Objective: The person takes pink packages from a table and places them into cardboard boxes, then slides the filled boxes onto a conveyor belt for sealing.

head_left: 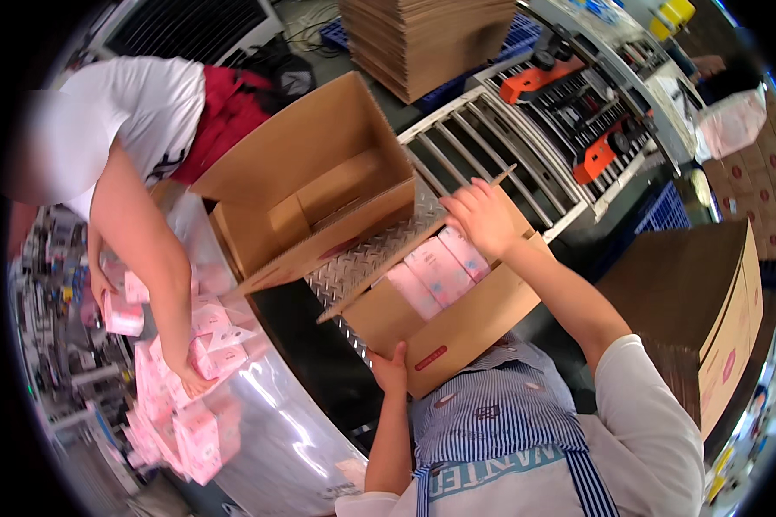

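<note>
Carton [483, 326] holding pink packs [435, 274]; left hand [391, 370] at corner, grip unclear; right hand [485, 217] loosely spread at opposite end.

A cardboard stack [427, 47] is carried by a blue pallet [524, 36]. Near it, a roller conveyor [485, 138] is placed, with orange parts [533, 84] mounted above.

Ridged metal plate [353, 269]: two cartons are borne side by side, the farther carton [302, 198] and the nearer carton [483, 323] | glossy grey table [289, 431]: pink packs [207, 435] are loosely heaped at its left | blue pallet [524, 36]: a tall stack of brown cardboard [431, 52] is supported
</note>
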The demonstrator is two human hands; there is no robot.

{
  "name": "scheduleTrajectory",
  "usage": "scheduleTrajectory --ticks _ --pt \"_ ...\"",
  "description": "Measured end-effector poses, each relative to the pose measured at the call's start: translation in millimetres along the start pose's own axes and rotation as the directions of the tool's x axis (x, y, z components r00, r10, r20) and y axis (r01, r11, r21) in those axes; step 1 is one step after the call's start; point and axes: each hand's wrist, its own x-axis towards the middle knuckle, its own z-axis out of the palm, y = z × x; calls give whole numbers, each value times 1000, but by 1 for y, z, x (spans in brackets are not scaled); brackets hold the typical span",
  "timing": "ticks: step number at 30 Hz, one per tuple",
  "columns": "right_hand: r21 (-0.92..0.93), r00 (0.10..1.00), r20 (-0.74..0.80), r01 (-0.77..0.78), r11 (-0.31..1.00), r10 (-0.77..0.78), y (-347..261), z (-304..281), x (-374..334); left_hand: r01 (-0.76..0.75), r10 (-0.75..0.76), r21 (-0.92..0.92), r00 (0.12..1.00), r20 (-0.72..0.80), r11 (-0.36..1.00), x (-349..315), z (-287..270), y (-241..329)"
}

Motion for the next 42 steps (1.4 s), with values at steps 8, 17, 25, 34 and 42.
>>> scheduleTrajectory --ticks 8,17,25,34,42 --pt "146 997 73 -6 989 -4 11 33 -149 224 -158 -488 972 174 843 -2 13 -48" --pt "-98 612 99 -779 619 785 142 49 -54 511 -429 -606 856 289 609 -9 80 58" --pt "-30 634 -24 -773 633 773 350 29 32 1 73 -601 992 98 799 71 236 172" --pt "-54 772 -232 -618 784 592 452 12 -2 -320 401 -301 879 260 898 150 349 310" --pt "-1 803 -104 -591 807 587 306 17 -79 -601 563 78 781 269 796 145 408 342"
